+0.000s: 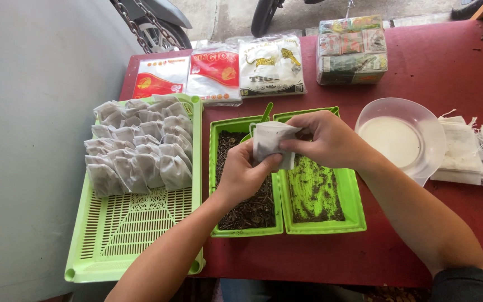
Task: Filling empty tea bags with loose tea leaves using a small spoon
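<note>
Pouch (269,142), small white filter-paper type, was held up between both hands over the two green trays, just above the seam where they met. Left hand (244,173) was closed on its lower edge from below, thumb pressed on the front face; right hand (325,140) pinched the right side/top, fingers curled shut on it. So both hands had hold of it, none open. Pouch's long axis ran roughly left-right, slightly tilted, mouth prob. toward the right hand, but couldn't tell for sure. Left tray (214,168) held dark loose tea, directly under the left hand; right tray (353,196) was nearly scraped bare, only crumbs. Green scoop handle (266,112) stuck up behind the pouch, bowl end hidden. The right hand was nearer to it.

Green slotted basket (135,246) sat left of the trays w/ filled pouches (138,148) stacked in rows at its far end, near half bare. Clear plastic bowl (420,126) sat right of the trays; stack of flat empty pouches (462,151) just beyond it, cut off at the frame edge. Packaged goods (352,49) lay along the far side of the red table (420,72).

Hard to make out: whether the pouch was filled yet, and whether its mouth was open, since the fingers covered it.
</note>
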